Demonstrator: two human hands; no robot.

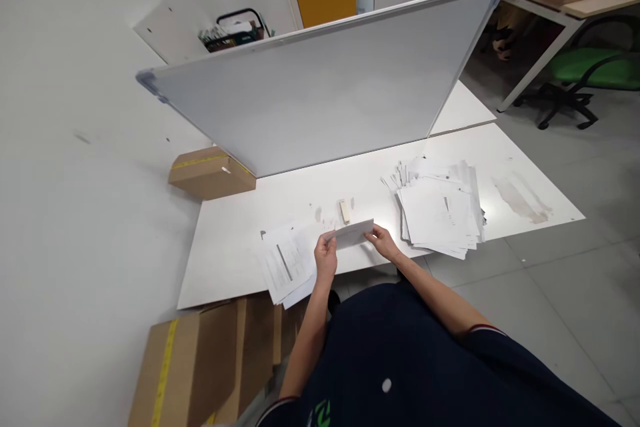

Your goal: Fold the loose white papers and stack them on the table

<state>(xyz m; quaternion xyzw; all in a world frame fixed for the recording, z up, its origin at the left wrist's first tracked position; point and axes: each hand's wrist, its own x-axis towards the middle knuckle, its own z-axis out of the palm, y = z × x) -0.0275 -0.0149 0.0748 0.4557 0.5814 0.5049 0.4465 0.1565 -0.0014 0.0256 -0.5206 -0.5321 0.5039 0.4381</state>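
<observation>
I hold a folded white sheet of paper [354, 233] between both hands just above the white table [240, 240]. My left hand [326, 257] pinches its left end. My right hand [383, 241] grips its right end. A small stack of printed sheets [285, 260] lies on the table to the left of my hands. A bigger, untidy pile of white papers [440, 210] lies to the right. A small cream-coloured stick-like object [345, 211] rests on the table just beyond the held sheet.
A large whiteboard [320, 87] leans tilted across the far side of the table. A small cardboard box [210, 173] sits at its left end, a larger box [210, 367] by my left leg. A green office chair [595, 73] and a desk stand far right.
</observation>
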